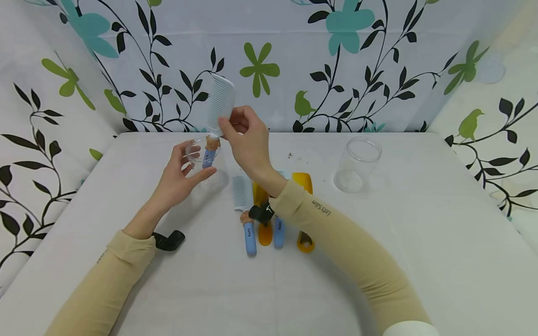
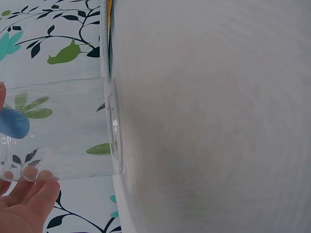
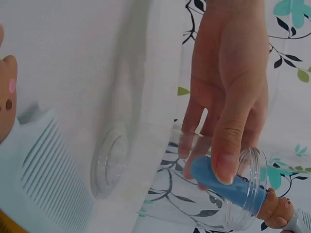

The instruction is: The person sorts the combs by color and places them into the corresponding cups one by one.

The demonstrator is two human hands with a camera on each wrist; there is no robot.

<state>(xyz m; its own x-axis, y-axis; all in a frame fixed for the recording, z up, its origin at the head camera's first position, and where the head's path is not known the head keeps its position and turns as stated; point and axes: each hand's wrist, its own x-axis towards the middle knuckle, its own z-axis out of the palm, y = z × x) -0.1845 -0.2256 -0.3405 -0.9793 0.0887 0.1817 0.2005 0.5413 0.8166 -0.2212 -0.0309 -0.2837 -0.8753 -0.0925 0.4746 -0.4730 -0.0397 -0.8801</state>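
Note:
A clear plastic cup point(image 1: 216, 175) stands upright on the table, and my left hand point(image 1: 178, 175) grips it near the rim. In the right wrist view the left thumb and fingers point(image 3: 226, 155) lie on either side of the cup. My right hand point(image 1: 251, 142) pinches a pale blue comb point(image 1: 220, 100) between thumb and fingers, at the base of its toothed head. The comb points teeth-end up. Its blue handle point(image 3: 221, 182) is down inside the cup, and a brown bear figure point(image 3: 276, 210) sits just above the rim.
A second clear cup point(image 1: 357, 165) stands to the right. Between the cups lie another bear comb point(image 1: 250, 238), a further blue-handled comb point(image 1: 279, 233), and yellow-orange items point(image 1: 303, 181), partly hidden by my right arm. A patterned curtain point(image 1: 286, 112) borders the table's far edge.

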